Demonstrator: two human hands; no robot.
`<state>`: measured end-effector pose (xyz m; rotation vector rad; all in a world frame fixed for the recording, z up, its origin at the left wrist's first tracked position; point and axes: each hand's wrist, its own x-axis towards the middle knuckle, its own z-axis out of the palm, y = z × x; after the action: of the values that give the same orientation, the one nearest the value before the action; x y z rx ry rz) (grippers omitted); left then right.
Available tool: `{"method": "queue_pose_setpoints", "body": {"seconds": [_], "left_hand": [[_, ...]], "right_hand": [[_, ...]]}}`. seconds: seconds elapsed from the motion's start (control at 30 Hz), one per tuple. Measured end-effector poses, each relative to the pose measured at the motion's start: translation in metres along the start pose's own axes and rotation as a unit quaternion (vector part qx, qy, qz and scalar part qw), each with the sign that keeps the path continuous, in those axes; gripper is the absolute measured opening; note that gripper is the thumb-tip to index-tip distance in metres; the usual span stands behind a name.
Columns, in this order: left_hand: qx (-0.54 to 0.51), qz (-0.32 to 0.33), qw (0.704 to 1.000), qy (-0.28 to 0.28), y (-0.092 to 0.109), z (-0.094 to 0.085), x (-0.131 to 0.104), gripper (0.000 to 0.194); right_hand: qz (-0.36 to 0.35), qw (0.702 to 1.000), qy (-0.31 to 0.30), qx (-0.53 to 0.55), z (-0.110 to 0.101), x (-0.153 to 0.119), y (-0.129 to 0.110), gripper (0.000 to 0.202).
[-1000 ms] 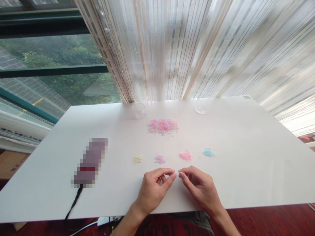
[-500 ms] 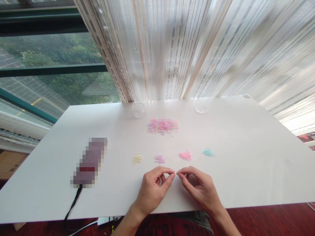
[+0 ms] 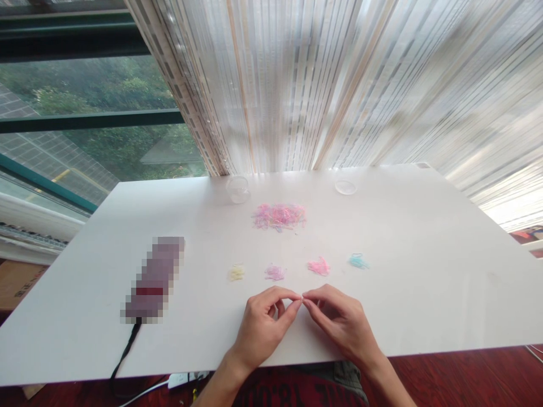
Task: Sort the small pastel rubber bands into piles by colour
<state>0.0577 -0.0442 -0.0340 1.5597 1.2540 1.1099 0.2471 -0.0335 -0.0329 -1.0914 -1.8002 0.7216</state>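
Observation:
My left hand [image 3: 265, 325] and my right hand [image 3: 343, 322] meet at the fingertips above the near part of the white table [image 3: 203, 328]. Each pinches thumb against forefinger; whatever lies between them is too small to make out. Just beyond my hands is a row of little heaps of thin strands or bands: yellow [image 3: 236, 272], lilac [image 3: 275, 272], pink [image 3: 319, 265] and light blue [image 3: 359, 260]. Farther back lies a larger mixed pile [image 3: 279, 216], mostly pink and purple.
A clear round container [image 3: 238, 190] and a clear lid-like disc [image 3: 345, 187] sit near the far edge. On the left is a blurred-out purple object [image 3: 155, 277] with a black cord [image 3: 126, 350]. A striped curtain [image 3: 280, 85] hangs behind the table.
My right hand has shifted slightly left, closing the small gap so its fingertips now touch those of my left hand. The heaps look the same.

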Motion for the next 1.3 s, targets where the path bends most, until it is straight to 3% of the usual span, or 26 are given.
{"method": "queue_pose_setpoints", "body": {"seconds": [0.77,0.9,1.1,1.3], "left_hand": [[0.040,0.008,0.999,0.024,0.001,0.000,-0.001,0.012],[0.025,0.019,0.999,0.029,0.000,-0.001,0.001,0.014],[0.037,0.014,0.999,0.017,0.001,-0.001,0.000,0.017],[0.051,0.018,0.999,0.005,0.005,-0.001,0.002,0.022]], "right_hand": [[-0.005,0.999,0.010,-0.042,0.001,-0.001,-0.002,0.013],[0.020,0.997,0.026,-0.063,-0.006,0.001,0.000,0.016],[0.120,0.980,0.092,-0.131,-0.025,0.009,0.015,0.030],[0.120,0.976,0.090,-0.160,-0.027,0.021,0.022,0.044]]}}
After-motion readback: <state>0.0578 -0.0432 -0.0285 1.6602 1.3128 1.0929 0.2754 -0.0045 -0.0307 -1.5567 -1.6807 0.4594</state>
